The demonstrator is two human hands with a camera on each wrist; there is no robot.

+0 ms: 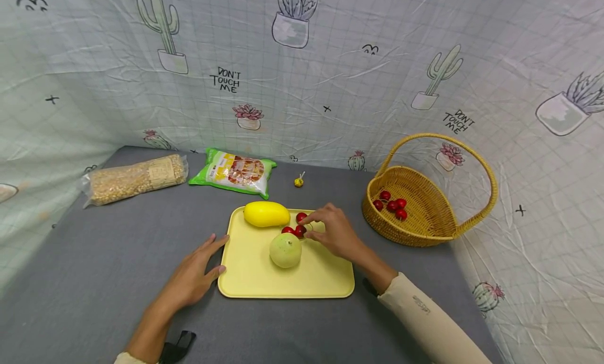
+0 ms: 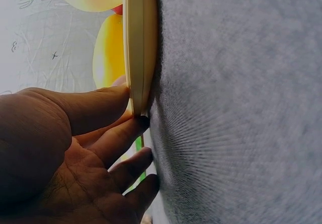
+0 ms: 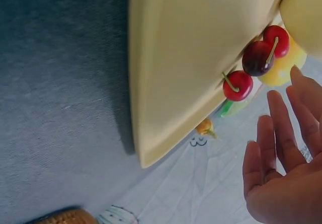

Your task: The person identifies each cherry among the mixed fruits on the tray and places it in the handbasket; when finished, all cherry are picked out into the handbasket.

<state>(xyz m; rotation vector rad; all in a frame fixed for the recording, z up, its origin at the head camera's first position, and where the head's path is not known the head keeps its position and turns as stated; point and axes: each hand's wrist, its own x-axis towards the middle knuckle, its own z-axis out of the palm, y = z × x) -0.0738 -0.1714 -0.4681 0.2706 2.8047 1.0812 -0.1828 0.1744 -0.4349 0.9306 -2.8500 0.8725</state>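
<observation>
A pale yellow tray holds a yellow mango, a round pale green fruit and three cherries. My left hand rests its fingertips against the tray's left edge; in the left wrist view the thumb touches the rim. Over the tray's right side, my right hand reaches in with thumb and index finger spread close to a dark cherry. The right wrist view shows a gap between the fingers and the dark cherry, with two brighter cherries beside it.
A wicker basket with a tall handle stands at the right, several cherries inside. Along the back lie a bag of yellowish kernels, a green-and-white packet and a small yellow wrapped candy. A printed cloth hangs behind.
</observation>
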